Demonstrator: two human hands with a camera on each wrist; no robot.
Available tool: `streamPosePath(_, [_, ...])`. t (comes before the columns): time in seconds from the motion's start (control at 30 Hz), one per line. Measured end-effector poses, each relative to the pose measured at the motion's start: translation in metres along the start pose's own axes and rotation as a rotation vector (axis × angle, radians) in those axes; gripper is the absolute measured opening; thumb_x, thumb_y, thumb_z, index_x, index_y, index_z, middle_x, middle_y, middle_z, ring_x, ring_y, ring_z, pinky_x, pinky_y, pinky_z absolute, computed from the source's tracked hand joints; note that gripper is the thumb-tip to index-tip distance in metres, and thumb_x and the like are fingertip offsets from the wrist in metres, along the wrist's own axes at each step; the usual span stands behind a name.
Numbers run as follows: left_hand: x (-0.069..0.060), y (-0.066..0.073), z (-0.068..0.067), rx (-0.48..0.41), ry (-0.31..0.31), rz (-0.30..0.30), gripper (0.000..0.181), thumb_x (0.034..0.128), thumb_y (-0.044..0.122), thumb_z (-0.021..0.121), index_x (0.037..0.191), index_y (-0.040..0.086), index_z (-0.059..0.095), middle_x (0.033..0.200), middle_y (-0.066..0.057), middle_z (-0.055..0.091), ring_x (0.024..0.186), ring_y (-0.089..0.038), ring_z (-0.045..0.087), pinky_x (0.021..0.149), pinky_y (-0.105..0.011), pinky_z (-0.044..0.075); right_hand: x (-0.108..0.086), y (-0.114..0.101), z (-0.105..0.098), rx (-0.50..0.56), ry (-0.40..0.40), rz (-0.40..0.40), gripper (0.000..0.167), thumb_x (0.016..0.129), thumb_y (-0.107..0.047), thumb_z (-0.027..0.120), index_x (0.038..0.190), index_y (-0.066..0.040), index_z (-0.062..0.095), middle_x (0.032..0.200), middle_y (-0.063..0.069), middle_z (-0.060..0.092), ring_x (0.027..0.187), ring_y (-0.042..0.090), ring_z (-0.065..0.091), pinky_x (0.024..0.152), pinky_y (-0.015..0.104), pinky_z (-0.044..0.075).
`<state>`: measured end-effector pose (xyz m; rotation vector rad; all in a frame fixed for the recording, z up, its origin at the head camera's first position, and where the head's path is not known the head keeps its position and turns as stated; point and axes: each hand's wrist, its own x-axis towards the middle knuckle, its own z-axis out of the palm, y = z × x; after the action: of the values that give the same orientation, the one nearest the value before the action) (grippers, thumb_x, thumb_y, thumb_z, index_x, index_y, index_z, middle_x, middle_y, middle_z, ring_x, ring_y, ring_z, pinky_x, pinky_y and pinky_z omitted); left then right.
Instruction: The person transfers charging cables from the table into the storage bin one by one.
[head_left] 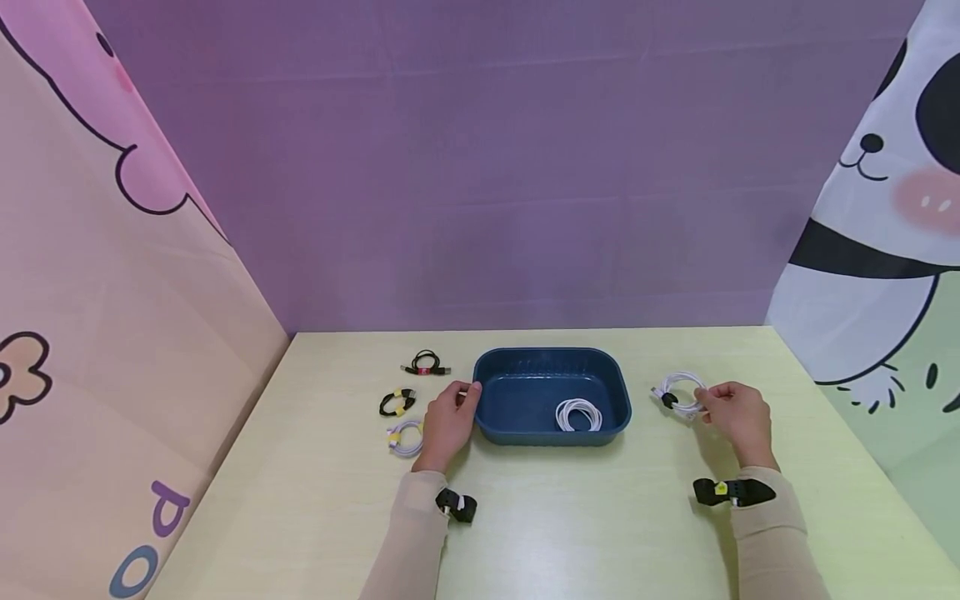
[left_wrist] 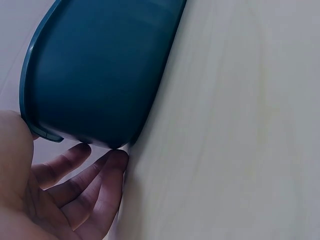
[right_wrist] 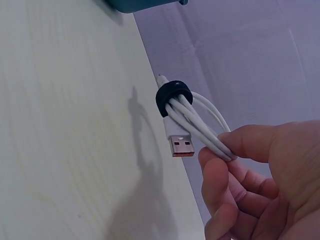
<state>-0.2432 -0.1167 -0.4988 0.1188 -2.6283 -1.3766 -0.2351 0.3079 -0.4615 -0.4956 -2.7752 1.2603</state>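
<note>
In the head view a blue tray [head_left: 513,438] holds a coiled white cable [head_left: 578,414] at its right front. My left hand [head_left: 447,423] grips the tray's left end; in the left wrist view the thumb side is at the rim and the fingertips of that hand [left_wrist: 75,195] touch the tray's outer wall [left_wrist: 95,90]. To the right of the tray, my right hand [head_left: 738,421] pinches another coiled white cable [head_left: 682,379]. The right wrist view shows this cable [right_wrist: 200,127] with a black strap and a USB plug, raised above the table, between thumb and fingers of the hand [right_wrist: 265,185].
Left of the tray lie a black cable with a red band [head_left: 424,369], a black cable with a yellow band [head_left: 397,402] and a white cable with a yellow band [head_left: 406,438], partly behind my left hand. A purple curtain [head_left: 480,183] stands behind the table [head_left: 562,517].
</note>
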Motion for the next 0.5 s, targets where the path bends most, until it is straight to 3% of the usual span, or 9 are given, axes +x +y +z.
streamPosePath(0.5, [-0.0007, 0.0007, 0.0006, 0.003, -0.001, -0.002, 0.041, 0.1052, 0.049, 0.051, 0.118, 0.016, 0.072, 0.094, -0.005, 0.073, 0.083, -0.021, 0.063, 0.075, -0.036, 0.047, -0.0017, -0.0041, -0.0007, -0.007, 0.007, 0.001, 0.035, 0.101, -0.034, 0.063, 0.104, 0.001, 0.067, 0.066, -0.005, 0.069, 0.067, 0.013, 0.061, 0.06, 0.03, 0.041])
